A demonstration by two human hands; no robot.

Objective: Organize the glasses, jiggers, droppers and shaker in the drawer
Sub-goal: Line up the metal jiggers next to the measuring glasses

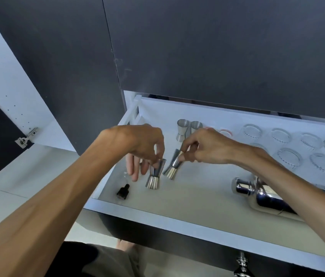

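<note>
The white drawer (177, 222) is pulled open below dark cabinet fronts. My left hand (143, 148) pinches the top of a steel jigger (154, 176) that stands near the drawer's left front. My right hand (203, 146) holds a second steel jigger (172, 166) tilted just above the drawer floor. Two more jiggers (181, 129) stand upright at the back. A black dropper (122, 191) lies at the front left corner. The shiny shaker (265, 198) lies on its side at the right, partly under my right forearm. Several clear glasses (287, 158) stand upside down at the back right.
A white cabinet door (7, 80) with a metal hinge (25, 136) stands open on the left. The drawer's dark front panel (197, 250) juts toward me. A second metal item (241, 264) shows below the drawer front at the bottom edge.
</note>
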